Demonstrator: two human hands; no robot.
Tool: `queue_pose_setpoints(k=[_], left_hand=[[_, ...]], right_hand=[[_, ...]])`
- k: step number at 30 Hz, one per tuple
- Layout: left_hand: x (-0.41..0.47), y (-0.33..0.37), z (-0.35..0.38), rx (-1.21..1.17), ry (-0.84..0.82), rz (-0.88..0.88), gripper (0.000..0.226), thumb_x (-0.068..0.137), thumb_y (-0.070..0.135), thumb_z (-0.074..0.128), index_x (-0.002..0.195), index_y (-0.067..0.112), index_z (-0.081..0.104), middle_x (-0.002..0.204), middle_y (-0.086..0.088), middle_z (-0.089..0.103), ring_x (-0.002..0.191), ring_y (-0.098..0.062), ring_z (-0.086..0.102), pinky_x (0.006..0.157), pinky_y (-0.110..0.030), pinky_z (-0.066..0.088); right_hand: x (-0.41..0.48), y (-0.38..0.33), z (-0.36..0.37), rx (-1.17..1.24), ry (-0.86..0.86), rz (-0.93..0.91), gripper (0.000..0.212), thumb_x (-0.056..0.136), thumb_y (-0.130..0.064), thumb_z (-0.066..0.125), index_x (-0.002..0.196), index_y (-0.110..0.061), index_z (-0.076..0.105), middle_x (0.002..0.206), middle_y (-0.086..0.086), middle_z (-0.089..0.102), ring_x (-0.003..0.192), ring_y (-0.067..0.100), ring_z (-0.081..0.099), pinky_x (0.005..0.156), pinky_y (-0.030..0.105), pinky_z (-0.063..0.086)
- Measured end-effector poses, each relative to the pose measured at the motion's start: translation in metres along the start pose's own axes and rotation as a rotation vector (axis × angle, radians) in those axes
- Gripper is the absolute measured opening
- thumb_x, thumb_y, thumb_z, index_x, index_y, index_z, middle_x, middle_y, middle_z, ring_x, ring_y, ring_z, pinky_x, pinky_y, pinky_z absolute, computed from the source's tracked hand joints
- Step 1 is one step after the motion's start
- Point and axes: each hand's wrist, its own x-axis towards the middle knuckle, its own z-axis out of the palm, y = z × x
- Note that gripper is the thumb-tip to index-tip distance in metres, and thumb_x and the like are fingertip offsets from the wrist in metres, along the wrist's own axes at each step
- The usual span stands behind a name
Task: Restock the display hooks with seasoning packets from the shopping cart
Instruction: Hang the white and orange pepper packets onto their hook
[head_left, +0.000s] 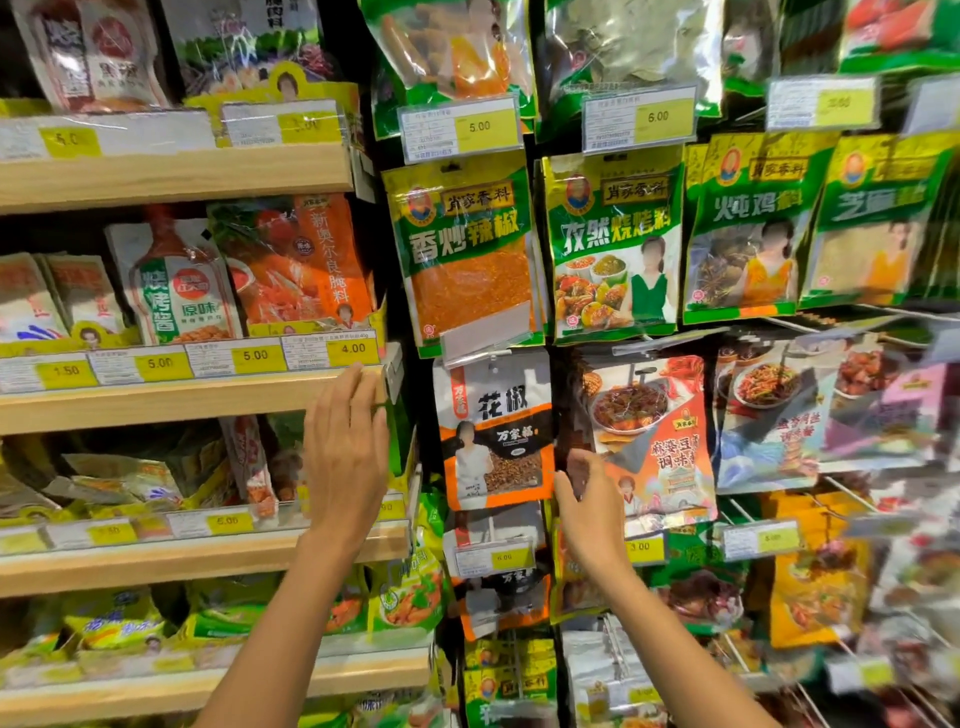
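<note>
My right grip (587, 499) is clamped on the lower left edge of a seasoning packet (660, 441) printed with a red dish, thumb on the front and the other fingers tucked behind it. The packet sits up against the display wall with its top at a hook (642, 372); I cannot tell whether it is fully threaded on. It is just right of an orange-and-black peppercorn packet (493, 431) and below a row of green packets (615, 239). A yellow price tag (641, 546) shows just under it, right of my wrist. My left grip (345, 452) is apart, fingers straight, fingertips touching the front edge of a wooden shelf (182, 400) on the left.
</note>
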Motion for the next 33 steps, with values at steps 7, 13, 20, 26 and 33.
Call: queue_pose_setpoints(k=[7, 13, 20, 26, 33], left_hand=[[-0.070, 0.105, 0.023, -0.353, -0.190, -0.036, 0.033, 0.095, 0.012, 0.042, 0.120, -0.003, 0.058, 0.120, -0.017, 0.061, 0.113, -0.030, 0.054, 0.103, -0.038, 0.036], [-0.148, 0.245, 0.025, -0.775, -0.639, -0.362, 0.033, 0.101, 0.019, 0.037, 0.118, 0.000, 0.058, 0.116, -0.015, 0.060, 0.110, -0.032, 0.055, 0.098, -0.041, 0.040], [-0.247, 0.406, -0.006, -0.898, -1.262, -0.446, 0.025, 0.101, 0.014, 0.039, 0.098, 0.001, 0.061, 0.098, -0.020, 0.065, 0.091, -0.032, 0.059, 0.084, -0.043, 0.044], [-0.299, 0.535, -0.047, -1.064, -1.746, -0.632, 0.010, 0.083, -0.010, 0.059, 0.087, -0.010, 0.068, 0.081, -0.025, 0.068, 0.067, -0.020, 0.067, 0.060, -0.024, 0.047], [-0.318, 0.646, -0.038, -0.931, -1.853, -0.444, 0.026, 0.099, 0.018, 0.045, 0.114, 0.005, 0.062, 0.105, -0.014, 0.067, 0.093, -0.028, 0.062, 0.084, -0.034, 0.046]], right_hand=[[-0.051, 0.064, -0.096, -0.074, 0.106, 0.075, 0.017, 0.099, -0.023, 0.048, 0.107, -0.018, 0.062, 0.088, -0.010, 0.064, 0.076, -0.002, 0.058, 0.064, 0.007, 0.042], [-0.130, 0.147, -0.202, -0.174, 0.226, 0.350, 0.020, 0.098, -0.017, 0.050, 0.088, -0.014, 0.067, 0.079, 0.006, 0.069, 0.072, 0.016, 0.060, 0.064, 0.016, 0.038], [-0.255, 0.243, -0.331, -0.158, 0.341, 0.778, 0.031, 0.097, -0.017, 0.052, 0.069, -0.015, 0.065, 0.070, 0.000, 0.067, 0.065, 0.011, 0.060, 0.062, 0.013, 0.040], [-0.334, 0.292, -0.438, -0.229, 0.314, 1.046, 0.027, 0.098, -0.023, 0.050, 0.075, -0.020, 0.064, 0.084, 0.004, 0.071, 0.079, 0.023, 0.066, 0.074, 0.037, 0.049], [-0.353, 0.331, -0.531, -0.250, 0.383, 1.134, 0.020, 0.098, -0.021, 0.051, 0.084, -0.019, 0.065, 0.094, 0.003, 0.071, 0.092, 0.022, 0.066, 0.075, 0.032, 0.049]])
